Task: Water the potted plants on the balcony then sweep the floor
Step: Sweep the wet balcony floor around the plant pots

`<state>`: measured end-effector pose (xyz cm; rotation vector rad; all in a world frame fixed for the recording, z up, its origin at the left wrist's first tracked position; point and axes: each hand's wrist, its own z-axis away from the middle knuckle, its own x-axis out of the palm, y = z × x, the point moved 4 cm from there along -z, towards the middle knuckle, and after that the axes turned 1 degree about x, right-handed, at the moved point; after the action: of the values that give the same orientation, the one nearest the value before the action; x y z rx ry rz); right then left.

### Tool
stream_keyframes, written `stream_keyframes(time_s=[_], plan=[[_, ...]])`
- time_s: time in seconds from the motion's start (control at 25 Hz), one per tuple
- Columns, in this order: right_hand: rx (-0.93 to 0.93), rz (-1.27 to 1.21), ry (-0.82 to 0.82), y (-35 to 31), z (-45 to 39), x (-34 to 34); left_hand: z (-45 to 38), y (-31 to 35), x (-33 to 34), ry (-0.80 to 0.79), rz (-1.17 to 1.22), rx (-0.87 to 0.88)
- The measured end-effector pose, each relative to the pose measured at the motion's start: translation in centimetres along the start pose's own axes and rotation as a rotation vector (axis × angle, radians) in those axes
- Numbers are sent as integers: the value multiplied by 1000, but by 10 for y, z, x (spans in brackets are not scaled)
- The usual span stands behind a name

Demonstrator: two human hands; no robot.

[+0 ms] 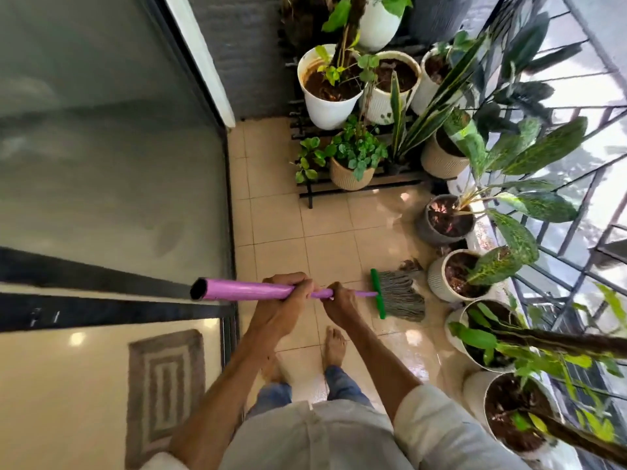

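Head view, looking down onto a tiled balcony. The broom (342,294) has a glossy purple handle, hollow and dark at its near open end, which narrows toward a green crossbar; from the crossbar a fan of grey bristles spreads to the right. The bristles lie on the beige floor tiles (325,245), their tips just beside a ribbed cream pot (441,286) in the row along the railing. The left hand (288,300) is wrapped around the wider part of the handle with its fingers curled over the top; the right hand (341,301) grips the thinner part nearer the crossbar, fingers closed around it. The two hands sit close together. Two bare feet stand on the tiles below the hands.

Count: one broom; two hands, both on it. Along the railing (559,252), four pots stand on the floor in a row: a dark grey pot (431,228), the ribbed cream pot, and two white pots nearer the camera. On the black slatted stand (353,184) at the far end, six pots can be counted, though foliage may hide others. Left of the tiles is a glass sliding door (118,164), and beyond it indoors one grey patterned mat (166,391).
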<state>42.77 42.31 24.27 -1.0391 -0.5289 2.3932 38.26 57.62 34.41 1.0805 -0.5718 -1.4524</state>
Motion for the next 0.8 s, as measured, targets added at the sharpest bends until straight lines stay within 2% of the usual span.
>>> stream_keyframes(time_s=[0.16,0.36,0.44,0.56,0.8], plan=[[-144,-64,-145,-96,20,73,37,-2,-92,233,-45,47],[-248,-119,-286,-182,58,151,92,13,-158,391,-180,153],[-281,-119,-295,-193,66,161,99,16,-167,376,-225,161],[-283,-116,-232,-177,60,137,89,19,-150,289,-152,167],[-158,-54,-60,-74,38,40,50,32,-47,31,-58,160]])
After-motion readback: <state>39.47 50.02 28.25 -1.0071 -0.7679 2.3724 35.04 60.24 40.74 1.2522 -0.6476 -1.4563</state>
